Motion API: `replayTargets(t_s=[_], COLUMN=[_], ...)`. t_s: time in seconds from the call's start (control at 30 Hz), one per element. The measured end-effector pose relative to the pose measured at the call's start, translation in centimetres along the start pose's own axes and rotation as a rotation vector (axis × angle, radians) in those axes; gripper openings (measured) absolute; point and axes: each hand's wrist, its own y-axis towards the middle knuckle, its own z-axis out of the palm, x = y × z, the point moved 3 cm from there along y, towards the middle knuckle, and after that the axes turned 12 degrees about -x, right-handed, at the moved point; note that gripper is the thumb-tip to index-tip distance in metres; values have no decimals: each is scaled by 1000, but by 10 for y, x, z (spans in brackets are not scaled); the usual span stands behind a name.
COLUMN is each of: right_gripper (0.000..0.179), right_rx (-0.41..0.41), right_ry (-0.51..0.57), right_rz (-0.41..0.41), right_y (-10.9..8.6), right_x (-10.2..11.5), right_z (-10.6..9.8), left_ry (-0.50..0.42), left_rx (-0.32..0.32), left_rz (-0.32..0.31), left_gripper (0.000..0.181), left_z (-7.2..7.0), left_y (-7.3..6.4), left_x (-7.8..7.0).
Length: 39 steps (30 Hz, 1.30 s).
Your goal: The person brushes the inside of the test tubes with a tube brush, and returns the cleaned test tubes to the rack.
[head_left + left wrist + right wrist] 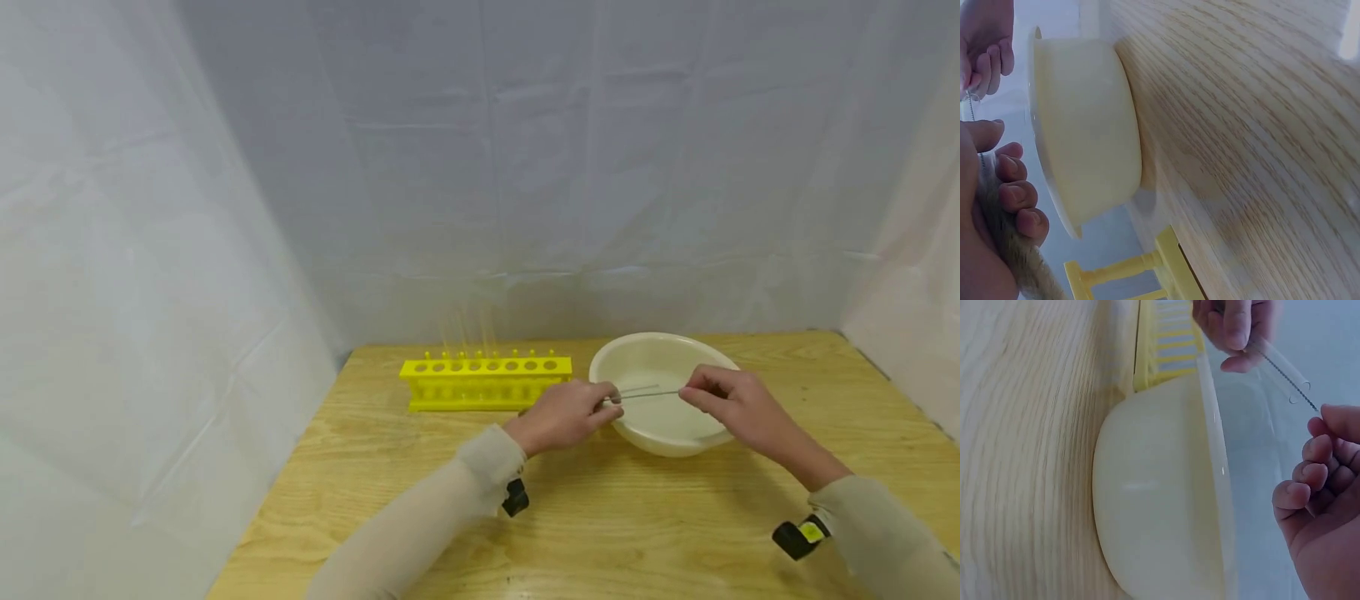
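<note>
Over the cream basin, my left hand grips a clear glass test tube, its mouth towards my right hand. A test tube brush runs along the tube; its bristles show below the left fingers, apparently inside the glass. Its thin twisted wire comes out of the mouth. My right hand pinches the wire's end between thumb and forefinger, the other fingers curled in. Both hands are above the basin's rim, tube and wire nearly level. The left palm hides part of the tube.
Left of the basin stands a yellow test tube rack, with several clear tubes upright towards its back. All rest on a wooden table. White sheeting hangs behind and at both sides.
</note>
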Motion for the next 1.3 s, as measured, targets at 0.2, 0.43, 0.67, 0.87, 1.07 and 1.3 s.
replayTargets(t_s=[0.2, 0.43, 0.67, 0.87, 1.07, 1.3], right_gripper=[35, 43, 33, 21, 13, 27], right_rx=[100, 203, 101, -67, -110, -98], right_ry=[299, 676, 299, -110, -188, -197], right_rz=[291, 638, 497, 96, -90, -203], right_y=[4, 10, 6, 4, -1, -1], right_x=[-6, -11, -7, 1, -2, 2], right_z=[3, 10, 7, 6, 2, 1], left_ry=[78, 182, 41, -63, -99, -125], left_rx=[-16, -59, -27, 12, 23, 44], left_rz=[33, 92, -2, -47, -52, -34], left_gripper=[33, 31, 29, 28, 27, 26], left_z=[1, 4, 2, 1, 2, 0], left_y=[-1, -1, -1, 0, -1, -2], left_x=[-2, -4, 1, 6, 7, 4])
